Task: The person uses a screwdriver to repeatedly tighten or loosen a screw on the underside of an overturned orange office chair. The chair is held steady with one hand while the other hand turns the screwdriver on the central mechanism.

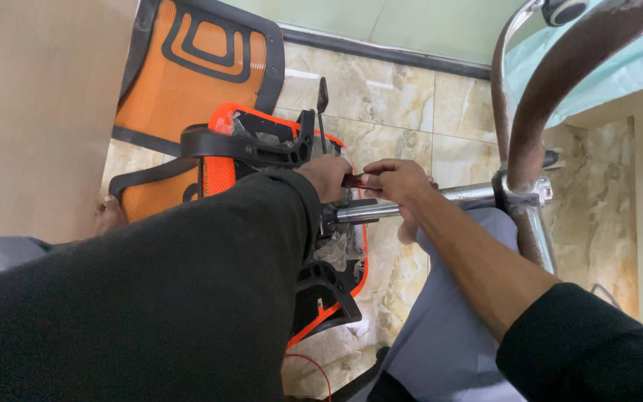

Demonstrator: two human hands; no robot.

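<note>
Gripping a small dark red tool (356,179) between them, your left hand (327,177) and right hand (400,182) close their fingers on it just above the chrome gas-lift cylinder (381,211). Beneath lies the overturned orange mesh office chair (187,67) on the marble tile floor (403,97), its chrome base (519,126) toward the floor's right edge.

I am seeing open marble-patterned floor tile (403,97) lying free beyond my hands, while the overturned orange mesh chair seat (221,175) is crowding the left, the shiny steel gas-lift column (411,205) is crossing the middle, and the curved chrome base leg (530,134) is blocking the right.
</note>
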